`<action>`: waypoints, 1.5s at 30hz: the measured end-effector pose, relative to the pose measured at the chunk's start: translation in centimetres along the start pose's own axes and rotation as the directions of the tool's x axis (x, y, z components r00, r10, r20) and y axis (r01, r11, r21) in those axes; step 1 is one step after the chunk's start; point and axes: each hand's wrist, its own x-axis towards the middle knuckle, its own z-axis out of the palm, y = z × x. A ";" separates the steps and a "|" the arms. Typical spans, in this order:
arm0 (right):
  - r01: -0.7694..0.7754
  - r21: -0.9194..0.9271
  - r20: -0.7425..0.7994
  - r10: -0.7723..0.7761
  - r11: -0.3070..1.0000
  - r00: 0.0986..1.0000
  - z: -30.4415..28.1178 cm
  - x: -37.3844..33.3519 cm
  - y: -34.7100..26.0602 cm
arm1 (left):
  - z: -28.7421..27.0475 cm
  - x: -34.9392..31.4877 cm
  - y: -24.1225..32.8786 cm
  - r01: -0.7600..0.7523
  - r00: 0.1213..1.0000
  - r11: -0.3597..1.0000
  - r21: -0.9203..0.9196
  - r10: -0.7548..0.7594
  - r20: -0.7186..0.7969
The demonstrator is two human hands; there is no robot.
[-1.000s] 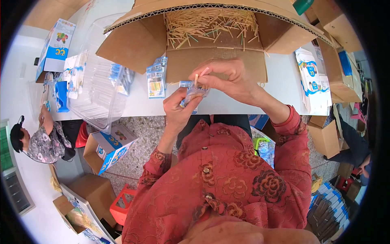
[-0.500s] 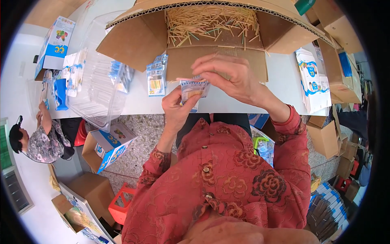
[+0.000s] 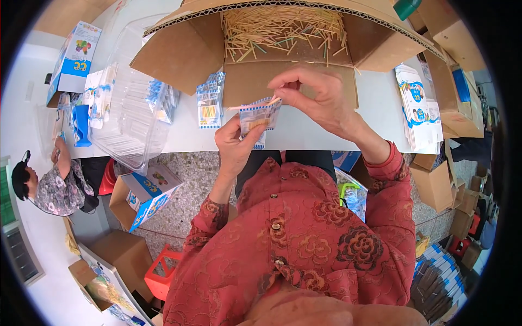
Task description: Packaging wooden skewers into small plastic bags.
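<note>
My left hand (image 3: 234, 142) pinches a small see-through packet (image 3: 260, 118) with blue-striped edges, held upright over the table's near edge. Something yellowish shows low inside it. My right hand (image 3: 315, 103) is closed, its thumb and fingertips gripping the end of a thin pale stick (image 3: 273, 101) at the packet's upper right corner. Another pinkish stick (image 3: 235, 108) juts out at the packet's upper left. Just beyond my hands, an open cardboard box (image 3: 288, 81) lies with its mouth toward me, full of loose thin sticks (image 3: 283, 27), mostly straw-coloured with a few green.
Filled packets (image 3: 210, 100) lie left of the box, beside a clear plastic tray (image 3: 122, 130). Printed flat cartons (image 3: 418, 108) are stacked at the right. A co-worker (image 3: 57, 179) sits at the far left. An open carton (image 3: 144, 198) and red stool (image 3: 162, 271) stand below.
My right hand has drawn up slightly, its fingers now pinched on a stick at the packet's corner. The packet has tilted a little; my left hand keeps hold of it.
</note>
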 end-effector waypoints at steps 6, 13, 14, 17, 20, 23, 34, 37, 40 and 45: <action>0.204 -0.079 -0.056 -0.209 0.976 0.976 0.1 0.4 0.1 | 0.8 0.0 0.2 0.011 0.999 0.999 -0.032 -0.012 -0.049; 0.336 -0.225 0.027 -0.339 0.914 0.940 0.4 0.4 0.5 | 0.0 -0.1 -1.2 -0.023 1.000 0.992 0.122 0.022 0.010; 0.336 -0.225 0.026 -0.339 0.915 0.941 0.3 0.5 0.6 | 0.0 0.0 -1.1 -0.025 1.000 0.991 0.130 0.024 0.011; 0.333 -0.242 0.085 -0.322 0.911 0.943 0.3 0.5 0.7 | 0.8 0.2 -0.5 0.004 0.999 0.999 0.041 -0.003 -0.032; 0.269 -0.189 0.068 -0.260 0.945 0.963 0.5 0.7 0.3 | 0.7 0.2 -0.5 0.002 1.000 0.999 0.040 -0.001 -0.017; 0.288 -0.165 -0.069 -0.302 0.943 0.951 0.6 1.3 -0.4 | 0.1 0.1 -1.3 0.022 0.999 0.995 0.098 -0.025 0.030; 0.112 -0.151 0.139 -0.091 0.982 0.986 0.2 0.7 1.2 | 0.1 0.2 -0.1 0.107 0.994 0.988 -0.112 -0.106 0.009; 0.101 -0.184 0.148 -0.074 0.978 0.986 0.9 0.2 1.2 | 0.3 0.2 -0.4 0.108 0.994 0.982 -0.156 -0.106 0.020; 0.033 -0.148 0.211 -0.001 0.988 0.977 1.0 0.3 0.9 | 0.3 0.2 -0.4 0.113 0.994 0.979 -0.172 -0.114 0.004; 0.018 -0.124 0.240 0.012 0.992 0.971 1.7 0.0 0.7 | 0.0 0.3 -0.2 0.106 0.994 0.983 -0.152 -0.111 -0.023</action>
